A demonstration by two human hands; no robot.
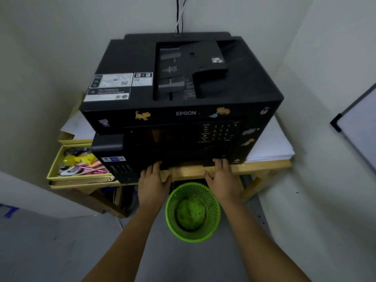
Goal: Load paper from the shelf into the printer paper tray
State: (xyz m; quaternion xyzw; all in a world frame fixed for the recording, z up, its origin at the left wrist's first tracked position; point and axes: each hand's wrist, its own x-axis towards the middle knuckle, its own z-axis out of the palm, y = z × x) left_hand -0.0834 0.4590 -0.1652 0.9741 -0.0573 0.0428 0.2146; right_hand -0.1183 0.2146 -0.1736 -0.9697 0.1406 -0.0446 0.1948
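A black Epson printer (181, 86) with cat stickers stands on a wooden table (264, 165) in a corner. Both my hands reach to the bottom front of the printer, where the paper tray front (183, 159) sits level with the body. My left hand (154, 178) lies with its fingers against the tray's lower left edge. My right hand (220, 174) touches the lower right edge the same way, fingers fairly straight. A stack of white paper (270, 143) lies on the table right of the printer. The fingertips are partly lost in the dark plastic.
A yellow tray (55, 169) of pens and small items sits left of the printer, with loose sheets (77, 127) behind it. A green mesh bin (193, 212) stands on the floor under the table edge. A whiteboard (358, 127) leans at the right wall. Cables (180, 13) run up behind.
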